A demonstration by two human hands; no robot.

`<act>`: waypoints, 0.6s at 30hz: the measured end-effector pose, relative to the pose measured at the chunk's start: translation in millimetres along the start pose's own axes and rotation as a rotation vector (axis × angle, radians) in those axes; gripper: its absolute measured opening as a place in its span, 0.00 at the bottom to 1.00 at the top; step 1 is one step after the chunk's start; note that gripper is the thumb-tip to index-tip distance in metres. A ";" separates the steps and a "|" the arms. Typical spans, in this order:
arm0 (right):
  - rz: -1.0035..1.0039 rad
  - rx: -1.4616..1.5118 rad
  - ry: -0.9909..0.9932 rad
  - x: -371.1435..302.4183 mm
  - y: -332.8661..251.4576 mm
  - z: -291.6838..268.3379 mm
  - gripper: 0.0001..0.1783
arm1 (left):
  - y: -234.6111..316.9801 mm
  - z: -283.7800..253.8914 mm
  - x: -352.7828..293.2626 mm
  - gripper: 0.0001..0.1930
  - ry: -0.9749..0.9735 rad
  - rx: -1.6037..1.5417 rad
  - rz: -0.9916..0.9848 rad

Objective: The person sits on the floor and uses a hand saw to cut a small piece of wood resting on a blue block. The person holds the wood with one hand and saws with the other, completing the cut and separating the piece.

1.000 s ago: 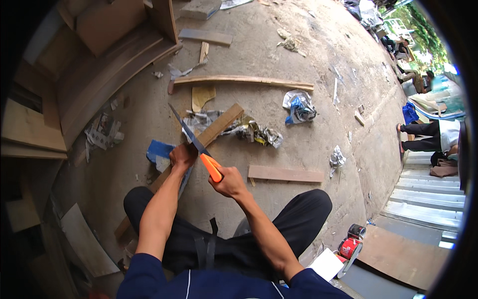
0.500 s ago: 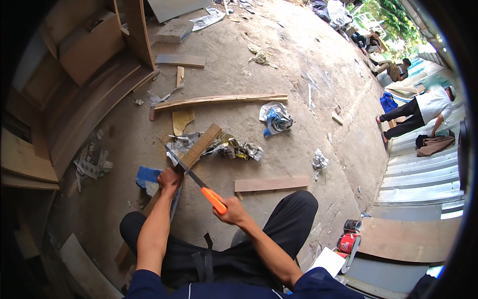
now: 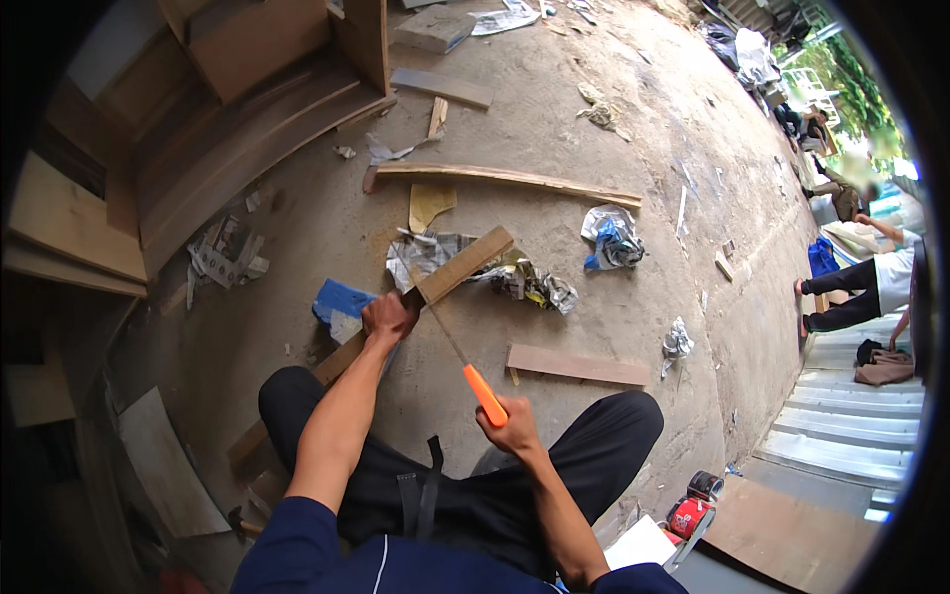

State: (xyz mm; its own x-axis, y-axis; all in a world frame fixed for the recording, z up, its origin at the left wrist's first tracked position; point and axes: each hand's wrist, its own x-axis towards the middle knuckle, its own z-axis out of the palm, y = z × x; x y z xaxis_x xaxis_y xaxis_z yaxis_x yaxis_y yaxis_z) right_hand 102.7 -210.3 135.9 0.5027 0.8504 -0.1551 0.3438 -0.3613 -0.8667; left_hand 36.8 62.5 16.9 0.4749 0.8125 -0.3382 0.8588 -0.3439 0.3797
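Note:
My left hand [image 3: 389, 315] is closed around a long wooden plank [image 3: 467, 263], pressing it down over a blue-painted block [image 3: 336, 300]. The plank slants from beside my left knee up past the hand. In my right hand [image 3: 512, 426] is the orange handle of a handsaw [image 3: 483, 391]. Its thin blade crosses the plank just beyond my left hand's knuckles, where the edge looks blurred. How deep it sits in the wood cannot be made out. Crumpled newspaper [image 3: 529, 280] lies under and beside the plank's far end.
A flat board [image 3: 579, 364] lies right of the saw; a longer strip [image 3: 505, 180] lies farther off. A wooden cabinet [image 3: 287, 109] stands at left. Tape rolls [image 3: 690, 517] sit near my right knee. Other people are at the right by corrugated metal sheets [image 3: 841, 426].
My right hand has drawn the saw back toward me, so more blade shows between handle and plank. My left hand keeps its hold. The whole view has shifted, moving things rightward.

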 end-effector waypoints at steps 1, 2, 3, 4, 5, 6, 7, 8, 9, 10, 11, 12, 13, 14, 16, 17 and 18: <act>-0.015 -0.037 -0.008 9.3 3.7 6.3 0.10 | -4.1 3.5 0.9 0.28 -0.001 0.015 0.000; -0.026 -0.080 0.001 31.1 6.8 12.8 0.10 | -1.8 7.2 2.6 0.27 -0.048 0.035 0.029; -0.036 -0.118 0.003 47.9 7.7 17.9 0.09 | -0.3 7.9 2.0 0.27 -0.024 0.000 0.041; -0.016 -0.100 0.012 56.9 2.4 16.7 0.09 | 2.9 7.0 0.6 0.27 0.000 -0.036 0.046; 0.004 -0.077 0.016 62.9 -7.5 13.7 0.09 | 3.2 6.1 -1.3 0.27 0.025 -0.068 0.045; 0.025 -0.056 0.021 64.2 -12.4 12.7 0.09 | 2.1 4.6 -1.3 0.28 0.003 -0.045 0.028; 0.012 -0.051 -0.003 53.9 -8.5 10.4 0.09 | 1.2 2.7 -0.8 0.29 -0.019 -0.021 0.012; -0.002 -0.043 -0.023 36.0 -2.4 5.5 0.09 | -0.9 -0.4 -1.4 0.30 -0.040 0.006 -0.001; -0.014 -0.040 -0.033 21.5 2.3 -0.3 0.09 | 2.3 -4.3 -3.9 0.30 -0.033 -0.008 -0.004; -0.013 -0.028 -0.033 12.5 5.2 -3.6 0.09 | 5.8 -8.3 -6.5 0.29 -0.026 -0.020 -0.007; -0.016 -0.015 -0.031 5.2 5.8 -7.0 0.09 | 7.9 -11.0 -8.0 0.29 -0.016 -0.032 -0.009; -0.018 -0.001 -0.029 2.0 6.1 -8.1 0.10 | 7.0 -8.9 -6.5 0.29 -0.029 -0.025 -0.014; -0.038 -0.049 -0.034 14.3 9.3 -1.3 0.09 | 5.5 -5.7 -3.8 0.29 -0.043 -0.016 -0.018; -0.050 -0.097 -0.032 37.2 12.0 9.4 0.07 | 6.9 -2.5 -2.9 0.28 -0.062 -0.006 -0.015; -0.075 -0.156 -0.024 59.7 11.1 16.5 0.06 | 10.2 0.6 0.9 0.27 -0.036 -0.045 -0.008; -0.084 -0.155 -0.019 63.8 7.5 19.0 0.06 | 12.1 -1.4 1.5 0.27 -0.024 -0.057 -0.008; -0.092 -0.155 -0.013 64.6 4.6 18.8 0.06 | 15.0 -6.6 -5.0 0.24 -0.096 -0.003 -0.033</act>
State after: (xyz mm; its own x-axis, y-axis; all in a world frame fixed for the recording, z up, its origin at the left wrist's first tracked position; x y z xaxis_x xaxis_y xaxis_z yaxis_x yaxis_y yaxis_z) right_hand 121.8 -149.8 113.0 0.4537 0.8871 -0.0854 0.5063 -0.3354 -0.7945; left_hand 46.0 56.3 30.0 0.4630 0.7743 -0.4313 0.8735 -0.3162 0.3701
